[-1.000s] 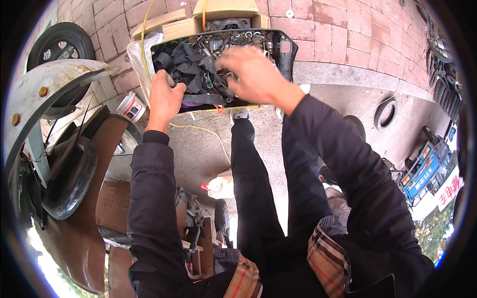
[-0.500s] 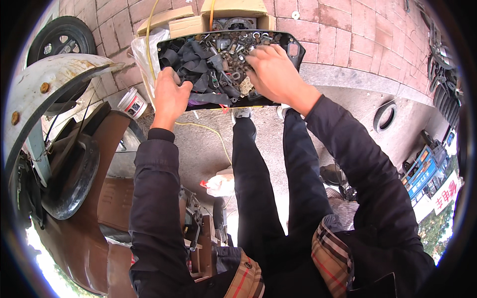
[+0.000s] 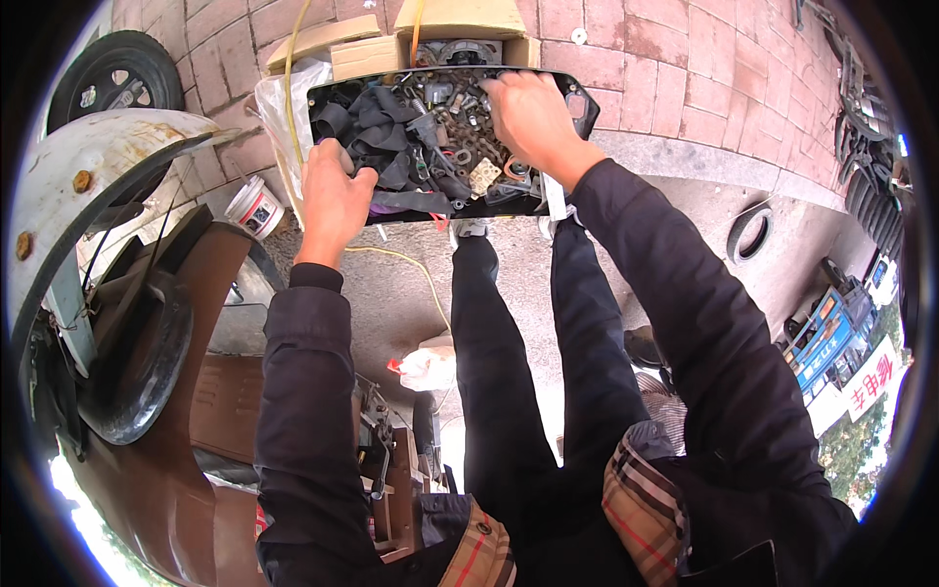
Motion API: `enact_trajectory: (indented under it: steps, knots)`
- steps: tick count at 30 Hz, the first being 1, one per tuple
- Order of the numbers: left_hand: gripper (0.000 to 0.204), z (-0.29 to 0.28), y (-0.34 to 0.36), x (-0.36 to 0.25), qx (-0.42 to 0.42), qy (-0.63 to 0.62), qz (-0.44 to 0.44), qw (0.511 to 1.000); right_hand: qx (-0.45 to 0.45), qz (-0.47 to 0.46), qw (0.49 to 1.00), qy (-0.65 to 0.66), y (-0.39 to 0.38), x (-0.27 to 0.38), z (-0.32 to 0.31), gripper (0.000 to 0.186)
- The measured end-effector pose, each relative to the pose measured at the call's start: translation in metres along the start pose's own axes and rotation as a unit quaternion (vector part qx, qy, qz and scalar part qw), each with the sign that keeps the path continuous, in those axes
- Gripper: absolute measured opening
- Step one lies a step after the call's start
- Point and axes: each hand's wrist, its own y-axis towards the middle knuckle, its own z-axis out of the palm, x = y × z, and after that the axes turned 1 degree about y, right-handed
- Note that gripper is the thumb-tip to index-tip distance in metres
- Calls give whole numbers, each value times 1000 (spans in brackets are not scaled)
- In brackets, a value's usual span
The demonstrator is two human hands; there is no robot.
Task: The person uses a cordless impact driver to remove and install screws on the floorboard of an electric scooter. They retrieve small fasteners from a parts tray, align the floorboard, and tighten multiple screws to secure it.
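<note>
My left hand (image 3: 335, 201) is closed on the near left edge of a black plastic tray (image 3: 586, 122). Loose black rubber pieces (image 3: 370, 129) fill the tray's left side, close to that hand. Nuts, bolts and other small metal parts (image 3: 455, 122) lie heaped across the middle and right. Over the far right of this heap is my right hand (image 3: 533, 117), fingers curled down and pressed together. Its fingertips are partly hidden, so anything between them cannot be made out. A pale perforated block (image 3: 484, 177) and a coppery ring (image 3: 516, 168) show nearer me.
An opened cardboard box (image 3: 460, 20) stands just beyond the tray. At the left are a white bucket (image 3: 256, 207), a wheel (image 3: 115, 86) and brown vehicle panels (image 3: 161, 470). A loose tyre (image 3: 751, 233) lies to the right, and a yellow cord (image 3: 416, 262) crosses the ground.
My right hand has shifted toward the tray's far edge, uncovering the coppery ring and a white strip near the tray's near right. My left hand keeps its hold on the edge.
</note>
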Motion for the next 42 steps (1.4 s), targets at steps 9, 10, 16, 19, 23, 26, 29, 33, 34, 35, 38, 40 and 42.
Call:
enact_trajectory:
  steps: [9,10,16,19,23,26,29,33,34,35,38,40,42]
  knots:
    - [25,-2,0,0,11,-6,-2,1000,42,146,988,6,18,7,19,22]
    - [25,-2,0,0,15,-2,-4,1000,55,159,986,8,21,7,18,22]
    - [24,0,0,2,1,-8,1,1000,-27,141,987,77,8,10,11,21]
    - [24,2,-2,3,-11,-11,14,1000,-36,99,990,96,-16,16,3,14]
    - [23,3,-2,3,-6,-3,4,1000,-69,58,992,90,-19,32,-3,24]
    - [24,2,-2,1,-3,-3,1,1000,-76,-40,990,113,-4,43,0,45]
    - [24,-1,-1,0,8,-2,-1,1000,-10,-56,996,73,-3,41,-2,47]
    - [25,-1,1,-1,12,0,-5,1000,15,-96,993,61,-37,18,-16,48]
    - [25,-1,0,-1,14,0,-12,1000,34,-101,992,61,-45,14,-20,48]
    - [25,-1,1,-1,13,1,-7,1000,28,-113,990,74,-52,12,-24,47]
    - [25,-1,1,0,12,8,1,1000,29,-95,993,66,-61,14,-35,40]
    - [26,-1,0,1,12,9,2,1000,42,-63,995,71,-55,21,-37,32]
    - [26,0,0,1,10,13,3,1000,35,-35,995,85,-42,29,-34,30]
